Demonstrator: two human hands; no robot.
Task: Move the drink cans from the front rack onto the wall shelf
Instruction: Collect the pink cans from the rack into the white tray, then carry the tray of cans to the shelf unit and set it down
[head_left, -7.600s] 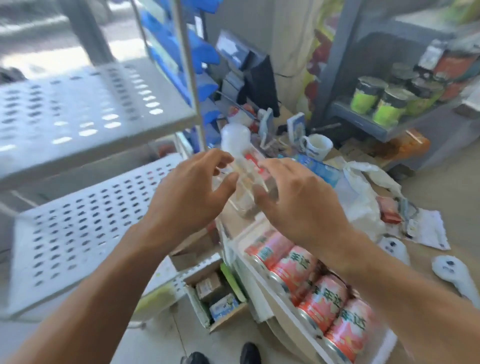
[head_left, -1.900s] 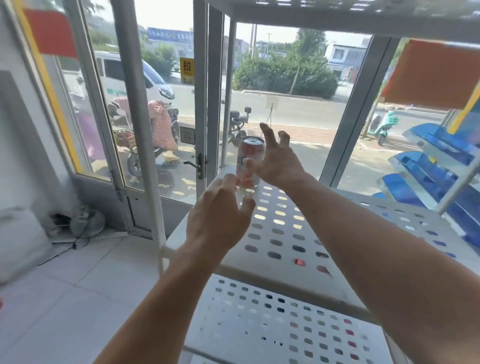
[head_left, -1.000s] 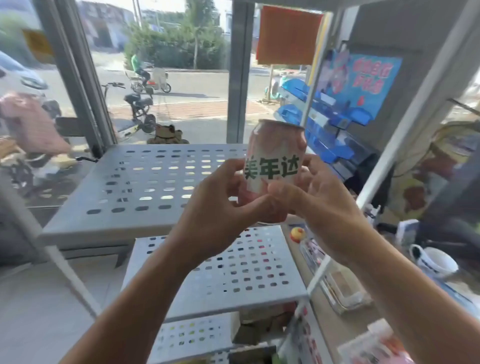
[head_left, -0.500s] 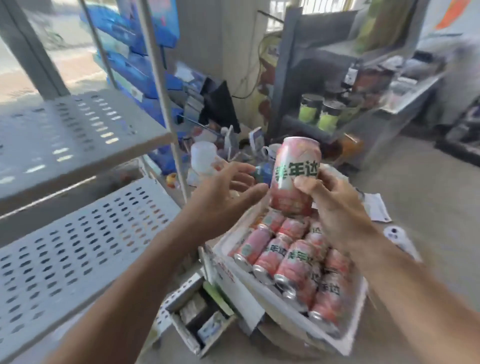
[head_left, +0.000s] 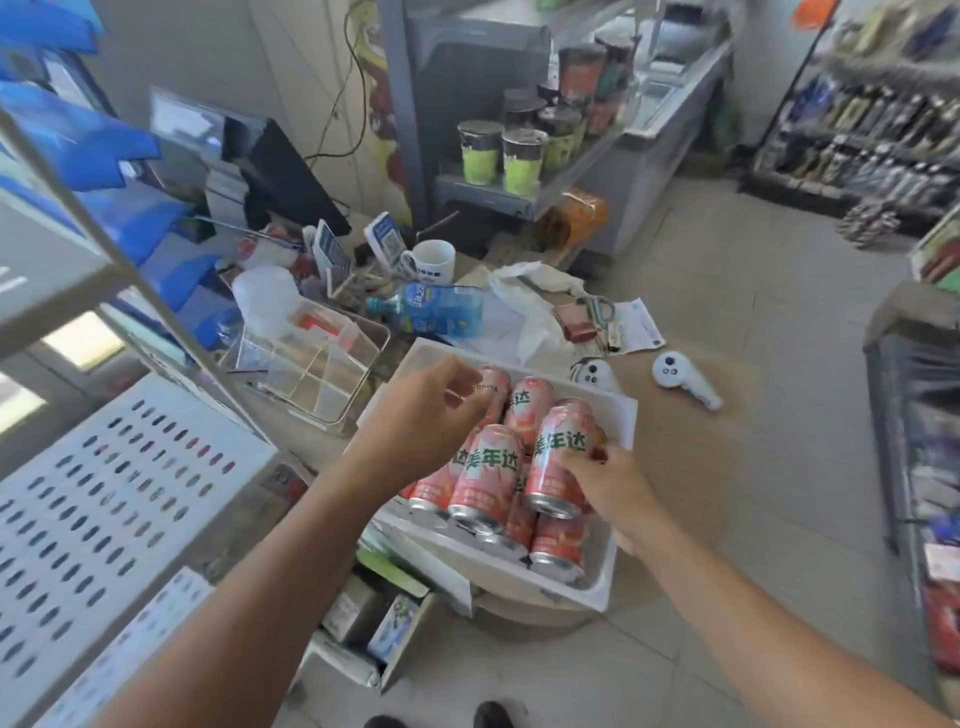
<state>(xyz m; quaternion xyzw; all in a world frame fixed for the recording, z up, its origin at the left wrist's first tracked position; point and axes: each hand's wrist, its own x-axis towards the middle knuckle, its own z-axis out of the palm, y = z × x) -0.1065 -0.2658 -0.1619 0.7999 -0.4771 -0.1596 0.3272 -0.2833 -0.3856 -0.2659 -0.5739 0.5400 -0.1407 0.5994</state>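
Several pink drink cans (head_left: 485, 475) lie stacked in a white tray (head_left: 597, 582) on the counter's edge. My right hand (head_left: 615, 493) grips one pink can (head_left: 558, 457), which stands tilted on top of the pile at the tray's right. My left hand (head_left: 423, 423) reaches over the tray's far left, its fingers curled on the top of another can (head_left: 492, 395). The white perforated shelf (head_left: 104, 493) is at the lower left, with a second level (head_left: 41, 270) above it; no can shows on either.
Behind the tray on the counter are a clear plastic organizer (head_left: 317, 364), a blue bottle (head_left: 431, 312) lying flat, a white mug (head_left: 434, 257) and two white controllers (head_left: 685, 382). Open cardboard boxes (head_left: 374, 623) sit on the floor below. A grey rack post (head_left: 130, 280) slants past the shelf.
My right hand has lowered its can from above the tray onto the pile. My left hand, open beside that can before, now curls on a can at the tray's far left.
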